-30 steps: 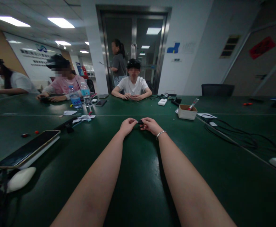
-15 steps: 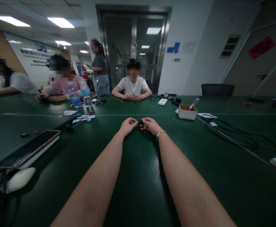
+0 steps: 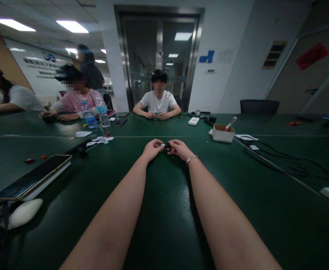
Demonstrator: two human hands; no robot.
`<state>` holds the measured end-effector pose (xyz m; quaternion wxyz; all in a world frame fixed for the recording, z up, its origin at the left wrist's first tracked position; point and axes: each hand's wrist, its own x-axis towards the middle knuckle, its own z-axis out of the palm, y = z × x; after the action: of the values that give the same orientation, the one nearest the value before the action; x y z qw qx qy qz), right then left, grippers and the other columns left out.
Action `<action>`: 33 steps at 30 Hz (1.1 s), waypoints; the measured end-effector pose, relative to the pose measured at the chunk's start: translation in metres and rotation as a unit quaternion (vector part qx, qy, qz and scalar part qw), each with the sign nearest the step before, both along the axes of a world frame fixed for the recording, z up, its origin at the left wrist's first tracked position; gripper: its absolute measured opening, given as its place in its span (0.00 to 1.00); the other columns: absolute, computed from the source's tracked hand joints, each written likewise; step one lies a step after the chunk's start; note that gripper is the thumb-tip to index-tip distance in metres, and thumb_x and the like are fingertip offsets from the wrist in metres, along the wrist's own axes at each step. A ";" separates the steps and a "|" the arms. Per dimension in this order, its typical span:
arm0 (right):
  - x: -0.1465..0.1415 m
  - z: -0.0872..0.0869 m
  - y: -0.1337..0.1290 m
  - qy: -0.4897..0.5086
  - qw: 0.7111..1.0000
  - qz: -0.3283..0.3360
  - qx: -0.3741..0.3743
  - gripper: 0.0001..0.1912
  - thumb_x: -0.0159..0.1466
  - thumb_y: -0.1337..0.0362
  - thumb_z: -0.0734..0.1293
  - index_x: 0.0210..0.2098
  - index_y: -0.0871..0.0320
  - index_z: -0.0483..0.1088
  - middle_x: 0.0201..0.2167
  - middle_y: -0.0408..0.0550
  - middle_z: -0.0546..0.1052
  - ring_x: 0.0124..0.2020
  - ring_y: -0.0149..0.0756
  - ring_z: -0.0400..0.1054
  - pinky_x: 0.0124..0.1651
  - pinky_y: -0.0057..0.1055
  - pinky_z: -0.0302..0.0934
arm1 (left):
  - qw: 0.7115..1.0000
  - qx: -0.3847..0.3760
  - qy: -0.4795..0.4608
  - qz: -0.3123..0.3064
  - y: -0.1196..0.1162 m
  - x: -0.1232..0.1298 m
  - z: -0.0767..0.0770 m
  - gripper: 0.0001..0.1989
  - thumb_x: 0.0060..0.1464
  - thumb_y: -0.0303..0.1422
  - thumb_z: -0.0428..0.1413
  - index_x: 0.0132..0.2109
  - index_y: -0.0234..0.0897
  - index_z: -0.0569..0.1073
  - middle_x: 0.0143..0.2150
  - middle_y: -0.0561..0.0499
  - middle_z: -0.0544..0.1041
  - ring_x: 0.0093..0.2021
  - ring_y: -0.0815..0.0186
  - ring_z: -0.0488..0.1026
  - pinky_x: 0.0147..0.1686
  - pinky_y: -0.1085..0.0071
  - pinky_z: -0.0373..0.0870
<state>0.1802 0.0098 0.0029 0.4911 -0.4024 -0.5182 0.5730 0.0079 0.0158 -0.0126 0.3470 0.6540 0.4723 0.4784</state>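
Over the middle of the green table (image 3: pixel 164 195), my two hands meet at a small black piece with a silvery end (image 3: pixel 167 145), which resembles a USB stick. My left hand (image 3: pixel 152 150) is closed, thumb and fingers pinching the silvery end. The black body sits in the closed fingers of my right hand (image 3: pixel 180 149), whose wrist wears a silver bangle (image 3: pixel 191 160). My fingers cover part of the piece, so its exact shape cannot be made out.
To the left lie a phone on a white box (image 3: pixel 37 178) and a white rounded object (image 3: pixel 26 213). Water bottles (image 3: pixel 102 114) stand farther back. At right are a small box with a pen (image 3: pixel 223 134) and black cables (image 3: pixel 282 155). A person (image 3: pixel 159 101) sits opposite.
My hands and the black piece have stayed in place. In the background, a standing person has moved left, behind the seated person in pink.
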 end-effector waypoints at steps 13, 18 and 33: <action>0.000 0.001 0.001 0.015 1.000 0.002 -0.007 0.03 0.65 0.70 0.65 0.35 0.61 0.66 0.18 0.41 0.72 0.15 0.22 0.63 0.28 0.29 0.73 | 0.997 -0.034 -0.067 0.005 -0.002 0.002 0.006 0.07 0.53 0.34 0.56 0.36 0.35 0.72 0.26 0.52 0.73 0.24 0.72 0.69 0.25 0.76 0.65; 0.000 0.002 0.004 0.015 1.000 0.000 -0.019 0.03 0.67 0.71 0.62 0.35 0.61 0.66 0.19 0.42 0.73 0.14 0.21 0.61 0.29 0.29 0.73 | 0.999 -0.023 -0.033 0.008 -0.002 0.000 0.007 0.09 0.46 0.31 0.61 0.38 0.35 0.73 0.24 0.54 0.73 0.23 0.72 0.68 0.26 0.75 0.65; 0.000 0.003 0.002 0.020 1.000 0.004 -0.020 0.03 0.65 0.69 0.65 0.35 0.61 0.66 0.19 0.42 0.72 0.14 0.21 0.61 0.29 0.29 0.74 | 0.999 -0.010 -0.028 -0.010 -0.003 -0.002 0.005 0.10 0.46 0.31 0.61 0.38 0.37 0.73 0.26 0.54 0.72 0.26 0.71 0.69 0.29 0.74 0.65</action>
<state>0.1806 0.0117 0.0054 0.4907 -0.3987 -0.4984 0.5932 0.0061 0.0132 -0.0072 0.3720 0.6413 0.4604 0.4883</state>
